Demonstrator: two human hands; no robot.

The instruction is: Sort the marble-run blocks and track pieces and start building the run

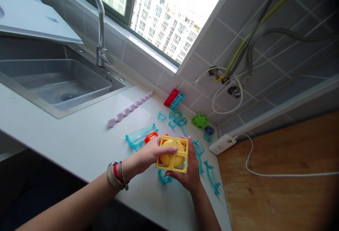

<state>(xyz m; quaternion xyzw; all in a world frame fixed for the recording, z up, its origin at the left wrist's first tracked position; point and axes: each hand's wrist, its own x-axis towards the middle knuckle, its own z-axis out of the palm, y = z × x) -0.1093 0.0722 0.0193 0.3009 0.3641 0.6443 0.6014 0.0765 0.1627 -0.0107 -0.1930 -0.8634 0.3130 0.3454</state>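
Note:
A yellow block-shaped plastic piece [173,154] with square frames is held up over the counter between both hands. My left hand [150,153] grips its left side, the thumb lying across the front face. Around its right side and lower edge, my right hand [189,167] is wrapped. An orange-red piece [151,137] lies just behind my left hand. Clear teal pieces lie around the hands: a wide one [141,135] to the left, a small one [164,177] below, and a curved one [212,178] to the right.
A lilac twisted strip [130,109] lies toward the sink [63,83]. Red and blue blocks [174,99], a green piece [200,121] and a dark blue piece [209,130] sit along the wall. A white power bank [222,144] with a cable is at the counter's right corner.

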